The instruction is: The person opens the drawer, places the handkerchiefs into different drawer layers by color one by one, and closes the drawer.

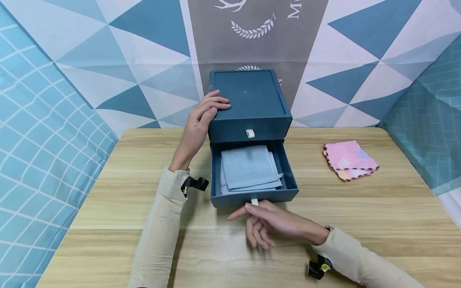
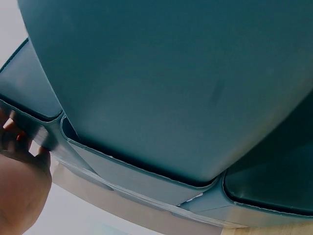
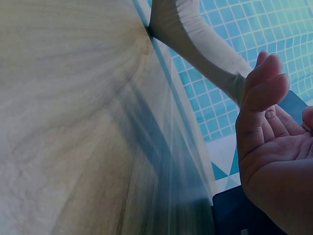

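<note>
A dark blue two-tier drawer box [image 1: 252, 96] stands at the back of the table. Its lower drawer [image 1: 230, 200] is pulled out, and folded light blue cloths [image 1: 248, 168] lie inside. My left hand [image 1: 203, 112] rests on the top left edge of the box, fingers laid over its top. With thumb and index finger, my right hand [image 1: 275, 220] pinches the white pull tab [image 1: 254, 201] on the lower drawer's front, the other fingers bent loosely below. The upper drawer, with its own white tab [image 1: 250, 133], is closed.
A folded pink patterned cloth [image 1: 351, 156] lies on the wooden table [image 1: 360, 224] right of the box. Behind the box rises a wall covering [image 1: 162, 44] with blue and white triangles. Blue tile-patterned sheets [image 1: 39, 152] flank the table.
</note>
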Demonstrator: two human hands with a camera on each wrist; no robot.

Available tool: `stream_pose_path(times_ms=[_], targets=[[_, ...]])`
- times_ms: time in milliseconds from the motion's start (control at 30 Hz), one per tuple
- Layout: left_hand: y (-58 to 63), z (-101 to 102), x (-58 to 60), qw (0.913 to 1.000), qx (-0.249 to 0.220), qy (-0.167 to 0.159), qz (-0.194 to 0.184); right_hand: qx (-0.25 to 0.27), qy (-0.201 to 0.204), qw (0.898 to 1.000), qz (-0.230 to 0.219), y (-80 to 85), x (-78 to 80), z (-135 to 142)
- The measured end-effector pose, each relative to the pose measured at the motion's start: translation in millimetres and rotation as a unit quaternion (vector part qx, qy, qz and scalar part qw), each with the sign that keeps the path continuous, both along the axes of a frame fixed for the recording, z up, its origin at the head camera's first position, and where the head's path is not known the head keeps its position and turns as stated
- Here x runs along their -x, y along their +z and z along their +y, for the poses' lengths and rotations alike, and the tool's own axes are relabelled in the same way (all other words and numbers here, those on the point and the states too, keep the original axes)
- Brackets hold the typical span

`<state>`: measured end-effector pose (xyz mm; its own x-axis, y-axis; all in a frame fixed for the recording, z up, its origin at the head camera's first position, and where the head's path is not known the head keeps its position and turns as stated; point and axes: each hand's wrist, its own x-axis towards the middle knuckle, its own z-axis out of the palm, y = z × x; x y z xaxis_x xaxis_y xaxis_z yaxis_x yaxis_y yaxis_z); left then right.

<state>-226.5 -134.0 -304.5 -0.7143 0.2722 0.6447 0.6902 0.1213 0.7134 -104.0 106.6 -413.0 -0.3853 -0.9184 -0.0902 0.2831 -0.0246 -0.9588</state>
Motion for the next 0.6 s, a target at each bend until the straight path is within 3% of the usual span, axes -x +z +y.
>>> stream_pose_path(times_ms=[600], targets=[[-1.3,-1.3,-0.4,1.0000,0.000,0.001,-0.006,-0.014,-0.019,1.000,0.002,-2.4,16.3,-0.9]])
